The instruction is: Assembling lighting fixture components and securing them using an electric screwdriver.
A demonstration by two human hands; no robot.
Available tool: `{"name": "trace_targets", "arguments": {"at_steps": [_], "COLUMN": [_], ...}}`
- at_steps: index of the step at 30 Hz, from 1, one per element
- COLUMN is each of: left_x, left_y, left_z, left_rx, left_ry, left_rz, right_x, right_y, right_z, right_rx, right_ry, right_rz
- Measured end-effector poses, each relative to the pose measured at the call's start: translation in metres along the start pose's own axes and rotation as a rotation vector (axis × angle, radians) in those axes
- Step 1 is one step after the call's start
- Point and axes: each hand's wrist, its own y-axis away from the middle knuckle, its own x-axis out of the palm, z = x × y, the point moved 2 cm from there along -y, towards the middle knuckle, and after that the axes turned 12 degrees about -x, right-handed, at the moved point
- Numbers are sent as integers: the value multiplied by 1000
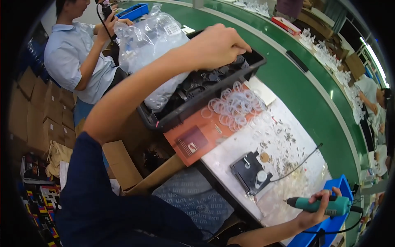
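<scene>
My left hand reaches over a black plastic crate, its index finger stretched out and the other fingers partly hidden. No thing shows in it. Black moulded parts lie in the crate below it, beside a large clear plastic bag of pale contents. At the lower right, my right hand is closed around a teal electric screwdriver, its black tip toward the left. To the left of that tip, a black flat device with a round white disc lies on the white work surface.
Clear rings are heaped beside the crate on an orange sheet. Small metal pieces are scattered across the white surface. A blue bin stands by my right hand. A green conveyor runs behind; a co-worker sits at the left.
</scene>
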Motion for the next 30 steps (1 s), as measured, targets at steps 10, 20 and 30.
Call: {"name": "trace_targets", "arguments": {"at_steps": [10, 20, 30], "left_x": [110, 17, 40], "left_y": [-72, 9, 101], "left_z": [88, -4, -79], "left_rx": [-38, 334, 545], "left_ry": [-462, 84, 123], "left_rz": [149, -122, 398], "right_x": [9, 11, 16], "right_y": [6, 9, 2], "right_z": [5, 14, -12], "right_rx": [-13, 7, -47], "right_ry": [-126, -98, -235], "right_rz": [-47, -86, 150]}}
